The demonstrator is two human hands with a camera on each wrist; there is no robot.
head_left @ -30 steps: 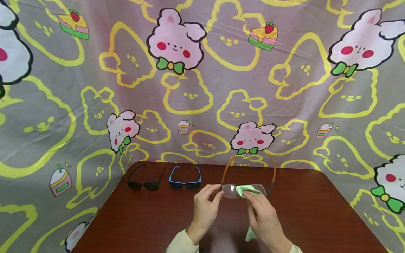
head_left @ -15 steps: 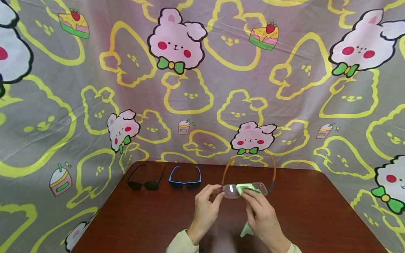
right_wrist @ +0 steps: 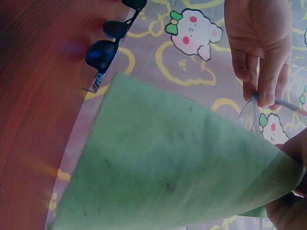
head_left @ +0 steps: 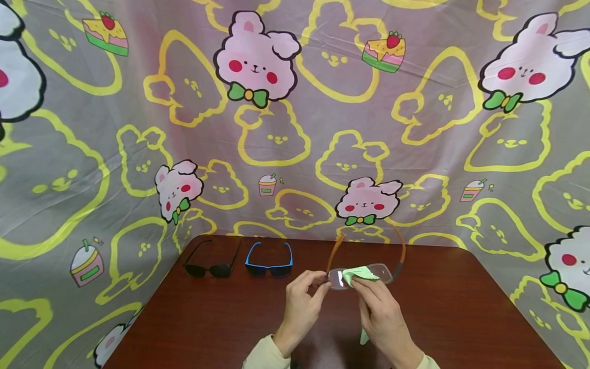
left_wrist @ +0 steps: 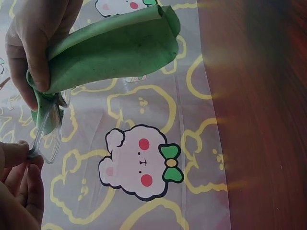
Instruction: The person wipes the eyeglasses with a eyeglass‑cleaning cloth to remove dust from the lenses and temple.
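Observation:
A pair of clear-framed eyeglasses (head_left: 382, 271) with orange-brown temples is held up above the table. My left hand (head_left: 302, 307) pinches its left hinge corner between thumb and fingers, as the left wrist view also shows. My right hand (head_left: 384, 318) grips a light green cloth (head_left: 359, 273), folded over the glasses near the bridge and the right lens. Part of that lens is hidden by the cloth. In the right wrist view a loose flap of the cloth (right_wrist: 158, 153) hangs down from the fingers.
Black sunglasses (head_left: 209, 270) and blue-framed sunglasses (head_left: 269, 270) lie unfolded at the back left of the dark red-brown table (head_left: 221, 323). Behind and beside the table hangs a grey curtain (head_left: 286, 230) printed with cartoon rabbits.
The eyeglasses have tilted and shifted slightly right, along with my left hand. The cloth stays near the bridge while its folds and hanging tail change a little.

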